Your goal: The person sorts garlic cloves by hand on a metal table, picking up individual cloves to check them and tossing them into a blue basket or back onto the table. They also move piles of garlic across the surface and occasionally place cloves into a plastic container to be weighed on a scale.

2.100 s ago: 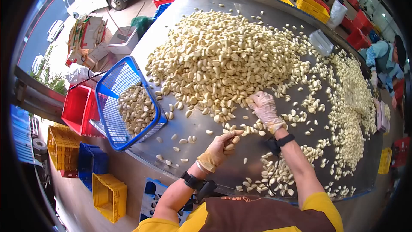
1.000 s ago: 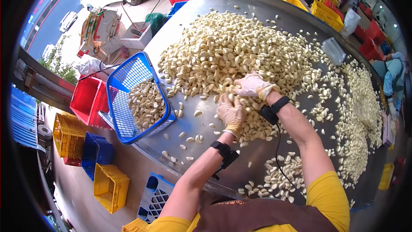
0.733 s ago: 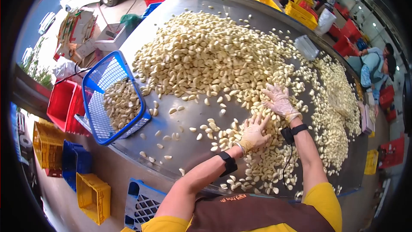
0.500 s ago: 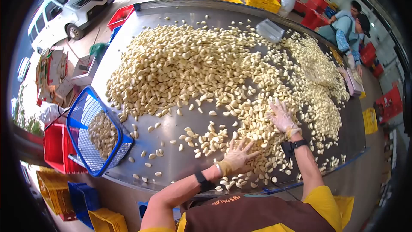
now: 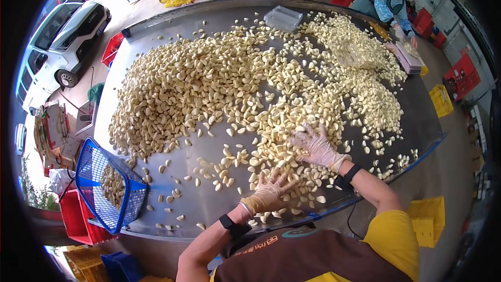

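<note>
1. On the metal desk (image 5: 203,206), pale cloves (image 5: 172,89), apparently garlic, lie in a broad heap that thins toward the near edge.
2. The left hand (image 5: 271,190), gloved, presses onto the cloves near that edge, fingers spread apart.
3. The right hand (image 5: 317,148), also gloved, lies farther forward and to the right, its fingers apart over the cloves.
4. A blue basket (image 5: 133,199) holding more cloves leans at the desk's left side.
5. Near the far edge sits a clear plastic container (image 5: 283,18); a person (image 5: 386,6) reaches toward a light purple box (image 5: 407,58) at the far right.
</note>
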A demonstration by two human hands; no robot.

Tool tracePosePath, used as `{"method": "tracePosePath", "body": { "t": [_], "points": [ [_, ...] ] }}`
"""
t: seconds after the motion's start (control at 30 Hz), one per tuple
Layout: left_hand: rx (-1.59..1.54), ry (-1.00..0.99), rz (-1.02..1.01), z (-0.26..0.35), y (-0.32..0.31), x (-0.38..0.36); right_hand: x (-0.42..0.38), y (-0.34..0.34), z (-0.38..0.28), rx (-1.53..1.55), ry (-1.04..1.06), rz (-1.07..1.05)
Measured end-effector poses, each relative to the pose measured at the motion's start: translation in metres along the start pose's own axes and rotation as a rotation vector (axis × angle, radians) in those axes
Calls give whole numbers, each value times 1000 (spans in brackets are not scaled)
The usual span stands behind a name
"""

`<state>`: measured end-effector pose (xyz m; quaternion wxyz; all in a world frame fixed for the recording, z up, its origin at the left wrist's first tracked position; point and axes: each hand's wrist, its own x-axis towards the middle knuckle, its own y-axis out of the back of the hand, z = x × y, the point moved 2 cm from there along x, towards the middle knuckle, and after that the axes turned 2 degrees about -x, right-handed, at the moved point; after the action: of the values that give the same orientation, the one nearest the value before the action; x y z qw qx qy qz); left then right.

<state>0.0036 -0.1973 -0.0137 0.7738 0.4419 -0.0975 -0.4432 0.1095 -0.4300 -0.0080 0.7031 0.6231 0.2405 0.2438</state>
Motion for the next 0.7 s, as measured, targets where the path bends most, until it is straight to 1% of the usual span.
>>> {"method": "tracePosePath", "body": {
  "t": [0.03, 0.07, 0.1, 0.13, 0.2, 0.27, 0.33, 0.37, 0.4, 0.43, 0.47, 0.53, 0.57, 0.6, 0.63, 0.67, 0.7],
  "points": [
    [0, 15, 6, 7, 3, 2, -3, -12, 19, -8, -69, 5],
    [-35, 30, -38, 14, 6, 4, -8, -24, 39, -14, -132, 9],
    [-69, 47, -84, 19, 9, 6, -14, -27, 52, -36, -199, 26],
    [-72, 69, -84, 19, 8, 8, -21, -22, 60, -52, -269, 40],
    [-147, 178, 208, 11, 12, 14, -36, -5, 72, 48, -391, -180],
    [-62, 189, 491, 6, 18, 33, -58, -3, 68, 89, -362, -267],
    [60, 319, 618, 4, 29, 57, -75, 12, 43, 231, -170, -401],
    [69, 327, 615, 5, 27, 65, -83, 25, 29, 222, -49, -492],
    [117, 320, 504, 6, 25, 74, -93, 23, 22, 230, 45, -530],
    [162, 316, 395, 9, 29, 81, -93, 38, 23, 333, 150, -614],
    [173, 330, 397, 10, 34, 87, -93, 51, 24, 437, 256, -698],
    [-121, 441, 563, 13, 55, 97, -92, 48, 47, 991, 303, -596],
    [-79, 486, 705, 5, 70, 104, -87, 47, 57, 1060, 229, -402],
    [-51, 503, 815, -11, 83, 113, -76, 53, 69, 1165, 126, -255],
    [124, 496, 957, -28, 94, 123, -67, 38, 90, 968, 72, -56],
    [202, 509, 1018, -46, 102, 135, -56, 20, 112, 651, 4, 104],
    [169, 626, 895, -58, 110, 145, -48, 7, 133, 524, -121, 155]
  ]
}}
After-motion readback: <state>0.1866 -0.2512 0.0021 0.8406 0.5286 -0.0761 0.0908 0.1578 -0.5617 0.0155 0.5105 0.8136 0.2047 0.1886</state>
